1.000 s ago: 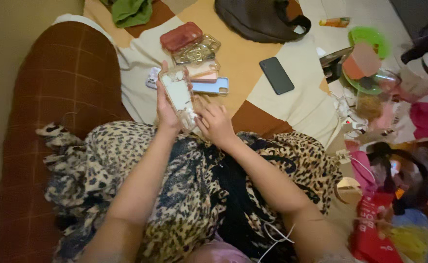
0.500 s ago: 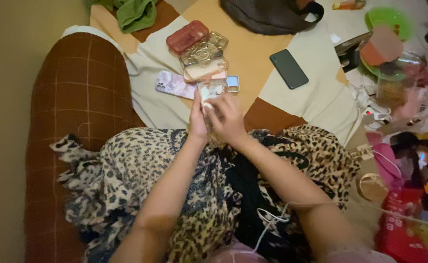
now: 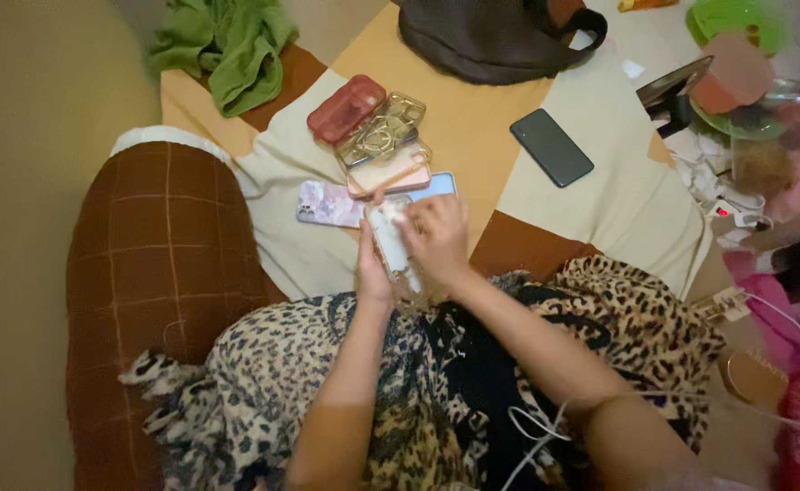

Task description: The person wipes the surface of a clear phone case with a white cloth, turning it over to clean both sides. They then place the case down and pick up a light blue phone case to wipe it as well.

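Observation:
My left hand (image 3: 371, 268) holds a clear phone case (image 3: 389, 238) with a white panel upright over my lap. My right hand (image 3: 436, 238) covers the case's right side, fingers pressed on it. Just beyond lie more phone cases in a loose heap: a red one (image 3: 345, 107), clear gold-trimmed ones (image 3: 383, 135), a pink-rimmed one (image 3: 391, 173), a marbled one (image 3: 327, 204) and a light blue one (image 3: 436, 185). A dark phone (image 3: 551, 147) lies face down to the right on the patchwork sheet (image 3: 454, 118).
A brown checked cushion (image 3: 159, 255) is at my left and a leopard-print cloth (image 3: 400, 382) covers my lap. A green cloth (image 3: 227, 45) and dark bag (image 3: 491, 36) lie farther off. Cluttered containers, cables and pink items (image 3: 764, 136) crowd the right edge.
The case was held flat-on in my left hand with my right hand below it. Both hands have since closed around it and turned it edge-on, and the view has tilted.

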